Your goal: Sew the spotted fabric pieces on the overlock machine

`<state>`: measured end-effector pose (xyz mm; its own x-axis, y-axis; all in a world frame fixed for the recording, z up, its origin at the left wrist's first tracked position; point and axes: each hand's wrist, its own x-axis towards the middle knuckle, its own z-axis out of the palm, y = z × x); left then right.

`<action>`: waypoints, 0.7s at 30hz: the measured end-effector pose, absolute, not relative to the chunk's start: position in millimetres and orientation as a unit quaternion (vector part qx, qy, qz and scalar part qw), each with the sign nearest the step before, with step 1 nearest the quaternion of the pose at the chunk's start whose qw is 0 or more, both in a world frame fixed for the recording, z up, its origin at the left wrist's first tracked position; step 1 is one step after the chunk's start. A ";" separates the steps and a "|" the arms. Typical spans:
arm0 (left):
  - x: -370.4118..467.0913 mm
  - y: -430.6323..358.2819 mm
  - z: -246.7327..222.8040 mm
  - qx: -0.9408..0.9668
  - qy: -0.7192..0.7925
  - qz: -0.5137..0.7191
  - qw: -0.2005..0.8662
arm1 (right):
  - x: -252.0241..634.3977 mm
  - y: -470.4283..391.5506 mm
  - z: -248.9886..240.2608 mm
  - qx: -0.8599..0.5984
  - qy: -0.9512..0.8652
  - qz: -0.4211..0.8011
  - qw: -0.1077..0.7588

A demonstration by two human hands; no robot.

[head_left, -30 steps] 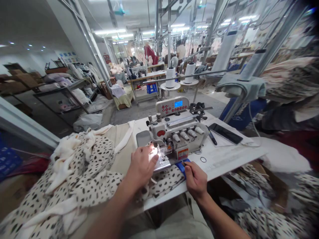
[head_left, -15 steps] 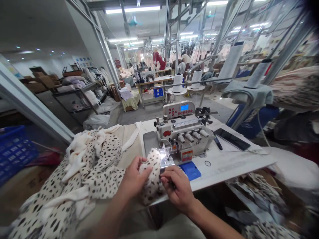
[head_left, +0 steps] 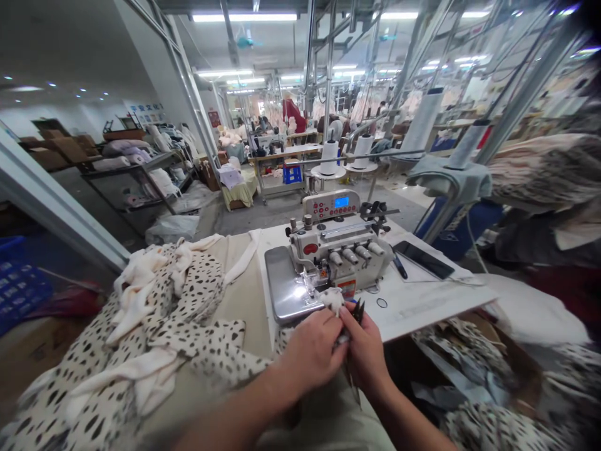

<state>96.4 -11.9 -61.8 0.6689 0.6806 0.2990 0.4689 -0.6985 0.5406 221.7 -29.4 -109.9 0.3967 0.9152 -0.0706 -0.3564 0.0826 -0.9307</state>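
My left hand (head_left: 312,351) is closed on a piece of black-spotted cream fabric (head_left: 332,299), bunched at the front of the overlock sewing machine (head_left: 370,270). Close against it, my right hand (head_left: 369,354) is closed round a pair of dark thread snips (head_left: 359,312), their pointed blades upward. Its fingertips also meet the fabric edge; whether they pinch it is hard to see. Left of the needle area, the machine's shiny metal plate (head_left: 286,282) lies uncovered. More spotted fabric hangs below my left hand, partly hidden by it.
A heap of spotted fabric (head_left: 188,326) covers the left of the table. On the right lie a phone (head_left: 425,260), a dark pen-like tool (head_left: 400,266) and a black ring (head_left: 382,303). A box of scraps (head_left: 521,369) stands below the right edge. Thread cones (head_left: 329,158) stand behind.
Both hands have moved right and come together, taking the fabric off the metal plate. The snips' blades now show in the right hand. The view has shifted slightly.
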 end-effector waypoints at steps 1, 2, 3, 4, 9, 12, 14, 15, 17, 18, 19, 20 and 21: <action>95.8 -11.0 -60.5 0.889 0.315 0.251 0.218 | 224.5 -28.2 -108.9 -0.487 -0.284 0.487 0.667; 93.7 -10.6 -59.1 0.886 0.308 0.261 0.229 | 226.7 -27.8 -107.8 -0.485 -0.283 0.502 0.657; 90.1 -10.2 -57.6 0.877 0.309 0.275 0.244 | 228.5 -28.1 -106.7 -0.483 -0.283 0.516 0.648; 85.0 -9.6 -55.9 0.862 0.319 0.290 0.264 | 229.9 -29.0 -105.5 -0.480 -0.282 0.527 0.642; 41.7 10.2 -36.2 0.706 0.427 0.323 0.463 | 233.6 -36.3 -95.8 -0.460 -0.274 0.556 0.636; 6.6 37.9 -10.4 0.670 0.417 0.250 0.562 | 235.2 -36.8 -89.9 -0.473 -0.314 0.557 0.606; -16.3 60.3 10.8 0.712 0.418 0.159 0.541 | 235.1 -36.0 -89.5 -0.482 -0.343 0.556 0.584; -26.7 72.1 22.1 0.735 0.429 0.116 0.512 | 234.5 -35.9 -90.6 -0.483 -0.353 0.559 0.574; -44.0 96.8 45.4 0.783 0.449 0.047 0.427 | 232.5 -37.2 -94.3 -0.476 -0.363 0.571 0.562; -50.7 109.5 57.4 0.809 0.455 0.031 0.372 | 231.2 -39.0 -96.6 -0.472 -0.364 0.576 0.559; -55.7 122.3 69.5 0.829 0.462 0.022 0.314 | 230.0 -41.8 -99.0 -0.470 -0.363 0.579 0.559; -58.9 135.0 81.2 0.844 0.470 0.022 0.258 | 228.9 -45.8 -101.5 -0.470 -0.358 0.581 0.560; -60.0 147.2 92.1 0.855 0.474 0.027 0.208 | 228.0 -50.9 -104.2 -0.472 -0.350 0.582 0.563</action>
